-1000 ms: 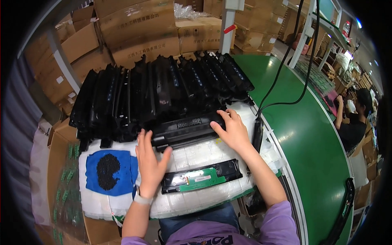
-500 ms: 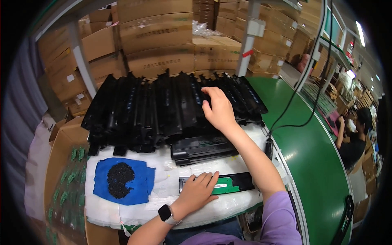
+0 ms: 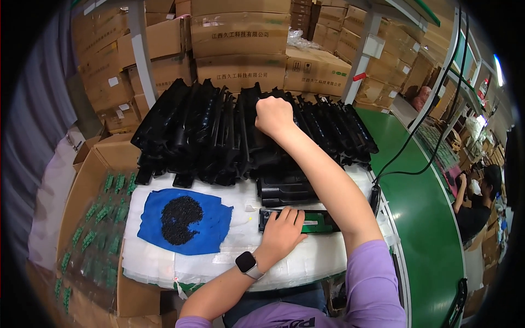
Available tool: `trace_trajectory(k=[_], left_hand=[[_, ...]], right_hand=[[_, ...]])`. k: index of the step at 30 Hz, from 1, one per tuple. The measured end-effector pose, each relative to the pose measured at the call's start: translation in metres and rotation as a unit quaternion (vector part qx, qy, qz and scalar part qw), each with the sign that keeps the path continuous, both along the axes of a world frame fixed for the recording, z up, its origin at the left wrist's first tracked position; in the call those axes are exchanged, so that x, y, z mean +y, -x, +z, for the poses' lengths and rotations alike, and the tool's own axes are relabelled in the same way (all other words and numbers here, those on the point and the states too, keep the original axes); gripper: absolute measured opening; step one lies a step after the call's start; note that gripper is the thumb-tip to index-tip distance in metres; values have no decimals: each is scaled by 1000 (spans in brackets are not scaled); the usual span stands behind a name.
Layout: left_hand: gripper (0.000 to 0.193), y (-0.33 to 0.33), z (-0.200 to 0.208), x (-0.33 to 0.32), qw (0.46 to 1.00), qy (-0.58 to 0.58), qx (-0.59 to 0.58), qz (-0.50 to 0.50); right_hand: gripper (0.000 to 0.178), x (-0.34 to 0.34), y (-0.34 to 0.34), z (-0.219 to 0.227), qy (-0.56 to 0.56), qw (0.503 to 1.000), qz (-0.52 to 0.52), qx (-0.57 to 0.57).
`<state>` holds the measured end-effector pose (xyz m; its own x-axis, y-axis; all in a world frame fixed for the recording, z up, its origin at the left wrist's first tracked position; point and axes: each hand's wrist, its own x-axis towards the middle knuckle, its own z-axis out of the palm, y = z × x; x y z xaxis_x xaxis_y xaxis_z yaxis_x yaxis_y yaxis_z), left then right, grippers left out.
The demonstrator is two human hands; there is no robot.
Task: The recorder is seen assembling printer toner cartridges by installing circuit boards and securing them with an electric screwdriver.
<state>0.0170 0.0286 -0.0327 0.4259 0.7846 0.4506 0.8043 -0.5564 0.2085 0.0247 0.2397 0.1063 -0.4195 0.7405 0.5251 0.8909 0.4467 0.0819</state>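
Here, the left hand (image 3: 283,235) lies part-spread on the panel (image 3: 322,223) by the bench (image 3: 150,265)'s near edge; the right hand (image 3: 275,116) curls over far-edge shells (image 3: 183,128), whether gripping I cannot tell; its arm (image 3: 328,177) slants forward-left.

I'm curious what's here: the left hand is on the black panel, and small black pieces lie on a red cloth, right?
No: the head view shows a blue cloth. Small black pieces do lie on it, and the left hand is on the black panel.
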Motion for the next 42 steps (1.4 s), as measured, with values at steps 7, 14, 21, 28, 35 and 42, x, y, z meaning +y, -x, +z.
trace_trajectory(k=[7,14,21,28,35,42], left_hand=[[57,0,-8,4,999,13,-31,18],[56,-3,-6,10,999,11,-21,48],[55,-2,1,3,998,5,-30,47],[49,3,10,6,989,-88,-118,35],[35,31,37,11,940,-238,-197,145],[33,62,55,34,913,-261,-93,301]], right_hand=[[7,-7,-22,16,-116,991,8,-66],[11,-8,-61,20,-35,998,28,-52],[10,-25,-60,34,-59,986,71,-138],[10,-22,-90,42,-64,995,2,-78],[8,-76,-182,15,30,950,210,228],[4,-202,-247,-50,177,936,279,125]])
